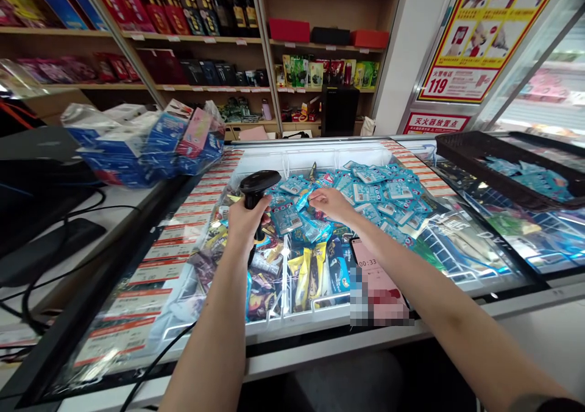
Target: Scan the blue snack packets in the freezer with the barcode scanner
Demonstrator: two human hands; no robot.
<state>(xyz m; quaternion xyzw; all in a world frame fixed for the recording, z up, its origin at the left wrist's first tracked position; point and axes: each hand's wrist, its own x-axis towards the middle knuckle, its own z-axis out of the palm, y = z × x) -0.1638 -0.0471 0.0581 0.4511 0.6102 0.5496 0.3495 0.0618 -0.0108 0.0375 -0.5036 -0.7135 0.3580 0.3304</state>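
left hand (245, 218) wrapped round scanner (260, 181) handle, leaving head unblocked; right hand (329, 203) pinches packet (302, 201) near it, seemingly by end so most shows.

Smooth plastic scanner (260, 181), glossy packets (368, 192)

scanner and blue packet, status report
Left hand gripping black scanner. Right hand pinching blue packet. Phone partly behind right forearm.
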